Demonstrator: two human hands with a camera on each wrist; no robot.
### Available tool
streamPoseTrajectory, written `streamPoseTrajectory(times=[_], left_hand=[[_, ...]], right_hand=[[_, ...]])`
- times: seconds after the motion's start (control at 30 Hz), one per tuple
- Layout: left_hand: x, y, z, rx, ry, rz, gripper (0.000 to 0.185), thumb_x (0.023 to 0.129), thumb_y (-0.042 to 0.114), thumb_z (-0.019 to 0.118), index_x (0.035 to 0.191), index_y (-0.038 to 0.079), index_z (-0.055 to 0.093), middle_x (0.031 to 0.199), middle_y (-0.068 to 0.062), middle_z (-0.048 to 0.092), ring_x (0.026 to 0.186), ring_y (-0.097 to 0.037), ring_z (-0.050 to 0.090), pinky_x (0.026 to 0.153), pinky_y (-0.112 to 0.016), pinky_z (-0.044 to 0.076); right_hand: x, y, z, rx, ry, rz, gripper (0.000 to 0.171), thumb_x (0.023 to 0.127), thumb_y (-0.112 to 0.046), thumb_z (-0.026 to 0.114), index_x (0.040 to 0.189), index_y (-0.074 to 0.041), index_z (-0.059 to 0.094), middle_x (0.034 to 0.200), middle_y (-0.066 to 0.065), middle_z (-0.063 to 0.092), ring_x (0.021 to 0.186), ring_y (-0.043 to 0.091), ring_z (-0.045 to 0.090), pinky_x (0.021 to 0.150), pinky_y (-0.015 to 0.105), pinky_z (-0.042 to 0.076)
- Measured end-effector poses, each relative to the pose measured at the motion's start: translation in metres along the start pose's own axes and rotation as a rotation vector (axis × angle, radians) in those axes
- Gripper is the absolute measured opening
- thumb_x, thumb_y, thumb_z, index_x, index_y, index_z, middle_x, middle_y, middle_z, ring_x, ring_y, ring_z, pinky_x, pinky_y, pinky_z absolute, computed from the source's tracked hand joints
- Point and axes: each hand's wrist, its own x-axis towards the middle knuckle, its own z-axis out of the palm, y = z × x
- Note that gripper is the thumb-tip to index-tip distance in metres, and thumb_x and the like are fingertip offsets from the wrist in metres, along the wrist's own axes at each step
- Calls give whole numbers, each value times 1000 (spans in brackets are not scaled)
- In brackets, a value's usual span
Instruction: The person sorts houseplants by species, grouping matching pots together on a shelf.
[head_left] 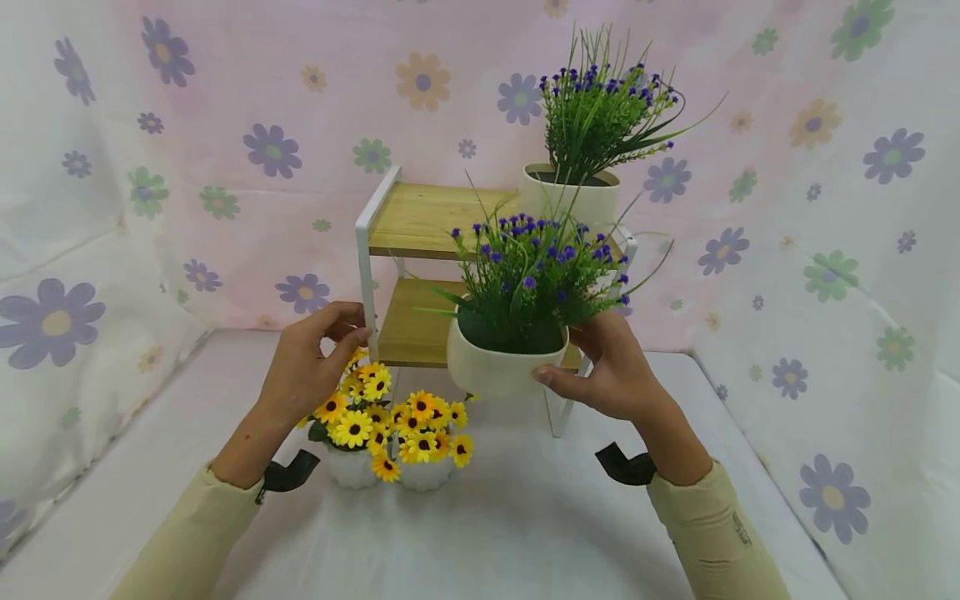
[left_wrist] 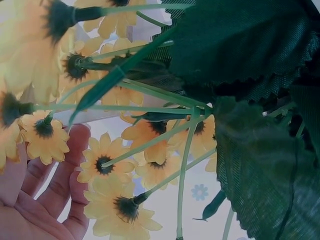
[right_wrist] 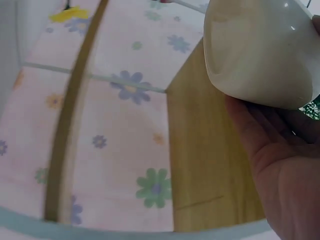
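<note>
My right hand [head_left: 611, 367] grips the side of a cream flowerpot [head_left: 506, 371] with grass and small purple flowers [head_left: 532, 283], thumb at the front. The pot is off the table, in front of a two-tier shelf [head_left: 420, 218] with wooden boards and a white frame. In the right wrist view the fingers lie against the smooth pot [right_wrist: 260, 55]. My left hand [head_left: 303, 358] holds the shelf's left front post between thumb and fingers. Yellow flowers [left_wrist: 107, 160] partly cover this hand in the left wrist view.
A matching pot of purple flowers [head_left: 570, 200] stands on the top board at the right. Two small white pots [head_left: 426, 475] of yellow flowers stand on the white table [head_left: 525, 533], below the shelf's left front. A floral cloth [head_left: 465, 83] hangs behind.
</note>
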Motion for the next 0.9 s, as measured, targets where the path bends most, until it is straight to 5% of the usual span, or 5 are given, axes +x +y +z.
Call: streamPoseTrajectory(times=[0.17,0.4,0.67,0.9], left_hand=[[0,0,-2,2,-2,-6,25,102,5,70,127,8,70,107,-8,78,87,-22,74,76,-14,51],[1,-1,-2,-9,0,9,24,102,5,71,126,8,71,107,-7,78,87,-22,74,76,-14,51],[1,0,-1,-12,7,26,25,101,2,71,126,7,71,106,-8,78,86,-22,74,75,-12,50],[0,0,-1,-14,6,26,24,101,2,70,125,6,71,105,-8,78,85,-26,75,74,-12,50]], right_hand=[[33,-14,0,43,32,-35,80,92,-31,85,155,-2,46,149,9,58,135,31,60,110,40,52],[72,-23,0,73,48,-57,94,92,-55,79,159,-1,41,152,11,55,134,30,61,106,39,55],[111,-30,0,-14,62,66,60,99,-14,73,152,-2,49,143,12,62,131,27,66,104,42,56],[140,-30,3,-46,35,188,67,102,-21,72,160,-7,41,151,10,56,133,24,64,101,41,58]])
